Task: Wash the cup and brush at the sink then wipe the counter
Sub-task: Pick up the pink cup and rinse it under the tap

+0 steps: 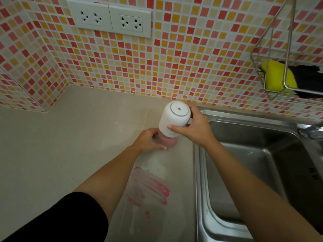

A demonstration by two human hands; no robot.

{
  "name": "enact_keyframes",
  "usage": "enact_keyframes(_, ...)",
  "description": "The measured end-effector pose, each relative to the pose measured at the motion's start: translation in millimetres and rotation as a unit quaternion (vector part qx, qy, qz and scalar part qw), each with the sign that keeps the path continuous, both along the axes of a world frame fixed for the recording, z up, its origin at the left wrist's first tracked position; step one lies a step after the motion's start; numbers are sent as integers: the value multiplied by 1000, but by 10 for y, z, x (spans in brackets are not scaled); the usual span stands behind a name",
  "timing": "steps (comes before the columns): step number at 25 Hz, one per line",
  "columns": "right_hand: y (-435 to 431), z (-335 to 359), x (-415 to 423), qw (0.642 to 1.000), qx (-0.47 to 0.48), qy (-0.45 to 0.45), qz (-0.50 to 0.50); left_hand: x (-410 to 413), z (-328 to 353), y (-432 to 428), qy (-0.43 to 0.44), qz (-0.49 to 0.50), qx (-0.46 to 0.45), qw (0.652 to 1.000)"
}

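Black sleeve fabric is covering the upper part of the person's left arm at the counter's near edge, and the bare forearm is reaching forward across the beige counter. Just right of that arm, pink smears are lying on the counter close to the sink's left rim. Further back, toward the counter's far edge by the tiled wall, the left hand is wrapping its fingers around the pinkish lower part of a container standing on the counter; whether that part is the cup I cannot tell. The right hand is gripping the white cylindrical upper part from the right side, thumb pressing on its front, with the round top and its small dark centre dot facing up. Two white wall sockets are sitting high on the tiles above. To the right, the steel sink is lying sunk into the counter, with the right forearm crossing over its near left corner. At the upper right, a wire rack is hanging on the wall, holding a yellow sponge beside something dark that is too blurred to make out.
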State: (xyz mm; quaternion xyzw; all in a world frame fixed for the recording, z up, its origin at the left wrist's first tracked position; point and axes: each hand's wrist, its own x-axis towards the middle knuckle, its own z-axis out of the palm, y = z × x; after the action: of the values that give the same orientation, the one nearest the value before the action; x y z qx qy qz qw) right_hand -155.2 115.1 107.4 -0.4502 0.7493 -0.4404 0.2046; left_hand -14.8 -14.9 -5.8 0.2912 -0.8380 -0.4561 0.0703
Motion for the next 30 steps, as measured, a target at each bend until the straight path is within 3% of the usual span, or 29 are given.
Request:
enact_keyframes(6,397,-74,-234,983,-65,-133,-109,-12,2,32,-7,-1,18,1000)
enact_keyframes(11,730,-516,-275,907,-127,-352,-190,-58,14,81,39,27,69,997)
enact_keyframes(14,679,-689,-183,876,-138,-410,-215,18,44,47,41,35,78,995)
enact_keyframes(17,505,-837,-76,887,-125,-399,-196,169,191,-41,62,64,87,992)
enact_keyframes(21,234,-955,111,944,-59,-289,-146,376,449,-235,72,81,53,993)
enact_keyframes(25,87,-1060,207,980,-7,-185,-75,530,522,-344,62,96,27,993)
enact_keyframes(30,41,-1076,181,987,29,-147,-50,620,525,-286,56,102,23,993)
